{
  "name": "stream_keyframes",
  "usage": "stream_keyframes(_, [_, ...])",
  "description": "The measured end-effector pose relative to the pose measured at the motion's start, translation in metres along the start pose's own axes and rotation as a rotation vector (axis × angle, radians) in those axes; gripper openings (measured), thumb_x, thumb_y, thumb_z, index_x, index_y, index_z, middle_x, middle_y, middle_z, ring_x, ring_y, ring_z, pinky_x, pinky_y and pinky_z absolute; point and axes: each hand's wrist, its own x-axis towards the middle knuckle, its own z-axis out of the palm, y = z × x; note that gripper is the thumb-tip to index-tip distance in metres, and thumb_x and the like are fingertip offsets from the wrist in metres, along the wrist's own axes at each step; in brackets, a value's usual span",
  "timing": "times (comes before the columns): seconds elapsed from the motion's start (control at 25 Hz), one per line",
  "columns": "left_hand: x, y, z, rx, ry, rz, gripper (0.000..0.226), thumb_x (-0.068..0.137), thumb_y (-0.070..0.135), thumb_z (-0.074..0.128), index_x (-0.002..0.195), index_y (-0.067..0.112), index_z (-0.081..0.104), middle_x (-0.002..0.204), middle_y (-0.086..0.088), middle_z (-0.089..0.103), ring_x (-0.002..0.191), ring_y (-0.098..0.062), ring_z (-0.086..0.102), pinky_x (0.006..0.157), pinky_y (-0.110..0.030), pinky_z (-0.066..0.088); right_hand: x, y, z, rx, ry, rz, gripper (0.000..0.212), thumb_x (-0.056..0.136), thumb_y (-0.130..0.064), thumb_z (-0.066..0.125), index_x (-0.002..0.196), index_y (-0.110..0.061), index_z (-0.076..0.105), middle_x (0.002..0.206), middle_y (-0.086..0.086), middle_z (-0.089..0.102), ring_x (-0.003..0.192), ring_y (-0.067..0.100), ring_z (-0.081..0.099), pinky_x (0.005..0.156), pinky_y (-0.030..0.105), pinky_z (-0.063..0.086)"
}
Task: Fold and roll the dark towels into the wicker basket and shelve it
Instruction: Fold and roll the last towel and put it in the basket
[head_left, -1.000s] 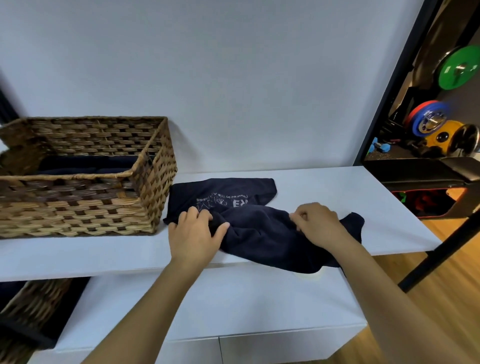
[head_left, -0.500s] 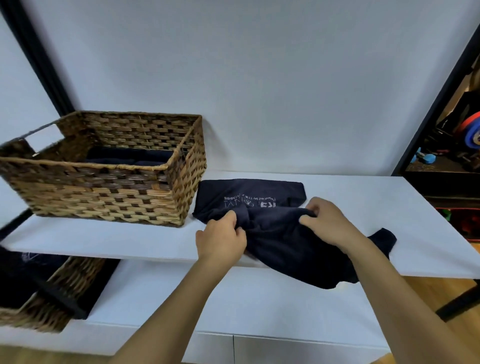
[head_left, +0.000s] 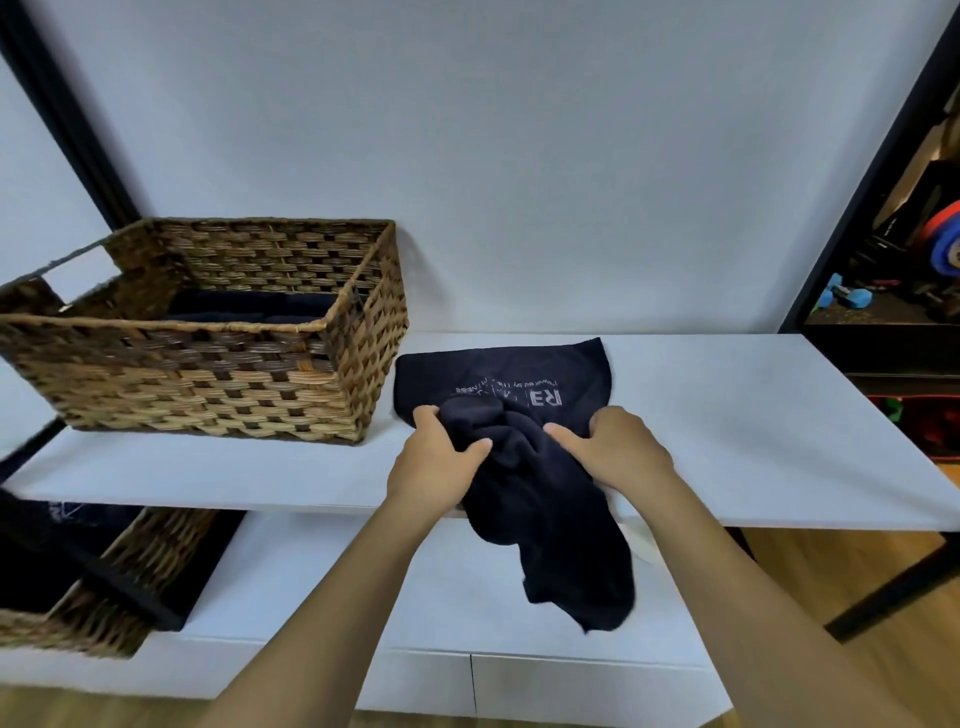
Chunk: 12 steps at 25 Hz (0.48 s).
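In the middle of the frame a dark towel (head_left: 524, 467) lies on the white tabletop (head_left: 727, 441), and part of it hangs down over the front edge. The left hand (head_left: 436, 457) and the right hand (head_left: 608, 447) each have a grip clamped on the bunched cloth, fingers curled into it. The wicker basket (head_left: 208, 353) sits on the tabletop in the left of the frame, just beside the towel, with more dark towels (head_left: 249, 306) inside it.

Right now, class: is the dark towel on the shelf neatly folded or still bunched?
Bunched. The dark towel is crumpled between the left hand and right hand, one end hanging over the shelf edge.
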Motion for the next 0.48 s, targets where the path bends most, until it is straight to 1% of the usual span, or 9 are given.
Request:
stream_keyframes(0.08, [0.004,-0.006,0.001,0.105,-0.024,0.002,0.040,0.093,0.033,0.065,0.126,0.016,0.049,0.113,0.000,0.061,0.105,-0.027,0.061,0.093,-0.043,0.052,0.002,0.000,0.006,0.086,-0.049,-0.010,0.038,0.089,-0.049,0.059,0.071,-0.019,0.043,0.072,-0.003,0.052,0.066,0.020,0.049,0.064,0.033,0.041])
stream_keyframes(0.12, [0.005,-0.009,-0.002,0.132,-0.019,0.016,0.029,0.095,0.030,0.062,0.119,0.016,0.056,0.110,-0.002,0.064,0.103,-0.027,0.062,0.090,-0.042,0.053,0.002,0.001,0.006,0.198,-0.017,-0.020,0.029,0.091,-0.039,0.058,0.075,-0.016,0.049,0.077,0.000,0.058,0.072,0.022,0.054,0.070,0.035,0.046])
stream_keyframes(0.16, [0.006,-0.012,-0.008,0.113,-0.008,0.035,0.018,0.097,0.028,0.059,0.111,0.017,0.061,0.105,-0.003,0.066,0.099,-0.026,0.063,0.086,-0.040,0.053,0.001,0.003,0.001,0.403,0.035,-0.009,0.023,0.094,-0.034,0.056,0.084,-0.013,0.057,0.088,0.004,0.065,0.081,0.024,0.061,0.077,0.038,0.051])
stream_keyframes(0.2, [0.006,-0.014,-0.016,0.047,0.012,0.057,0.013,0.100,0.027,0.055,0.105,0.019,0.063,0.101,-0.002,0.066,0.096,-0.024,0.063,0.082,-0.038,0.053,-0.002,0.004,-0.008,0.700,0.081,0.038,0.022,0.098,-0.032,0.052,0.096,-0.012,0.061,0.100,0.005,0.069,0.091,0.024,0.064,0.084,0.041,0.054])
stream_keyframes(0.28, [0.004,-0.012,-0.033,-0.223,0.047,0.090,0.015,0.106,0.026,0.046,0.105,0.026,0.061,0.102,0.007,0.063,0.095,-0.011,0.060,0.080,-0.031,0.049,-0.010,0.004,-0.023,1.211,0.122,0.135,0.026,0.105,-0.033,0.045,0.114,-0.015,0.060,0.115,0.003,0.069,0.104,0.023,0.065,0.092,0.045,0.056])
stream_keyframes(0.32, [0.003,-0.009,-0.038,-0.392,0.044,0.090,0.017,0.108,0.026,0.042,0.108,0.031,0.059,0.106,0.013,0.062,0.097,-0.005,0.057,0.082,-0.028,0.046,-0.010,0.006,-0.027,1.278,0.145,0.151,0.027,0.105,-0.034,0.043,0.119,-0.017,0.059,0.119,0.002,0.067,0.107,0.023,0.065,0.094,0.045,0.055])
stream_keyframes(0.36, [0.002,-0.007,-0.041,-0.542,0.034,0.079,0.019,0.109,0.026,0.040,0.108,0.034,0.058,0.110,0.015,0.061,0.100,-0.001,0.055,0.084,-0.027,0.045,-0.012,0.007,-0.027,1.232,0.157,0.154,0.029,0.104,-0.037,0.045,0.124,-0.019,0.056,0.123,0.000,0.066,0.110,0.023,0.064,0.095,0.046,0.055])
stream_keyframes(0.44, [-0.001,-0.008,-0.040,-0.699,0.002,0.010,0.017,0.109,0.028,0.042,0.105,0.035,0.057,0.115,0.012,0.062,0.103,-0.005,0.057,0.085,-0.028,0.047,-0.019,0.010,-0.020,1.090,0.081,0.171,0.036,0.097,-0.036,0.053,0.130,-0.022,0.053,0.128,0.000,0.064,0.112,0.023,0.063,0.093,0.047,0.056])
stream_keyframes(0.48, [-0.001,-0.012,-0.039,-0.723,-0.031,-0.045,0.010,0.107,0.030,0.047,0.107,0.033,0.056,0.117,0.008,0.062,0.105,-0.009,0.059,0.088,-0.031,0.049,-0.023,0.011,-0.014,1.057,0.009,0.182,0.036,0.093,-0.029,0.056,0.128,-0.021,0.055,0.126,0.004,0.066,0.109,0.024,0.064,0.089,0.044,0.056])
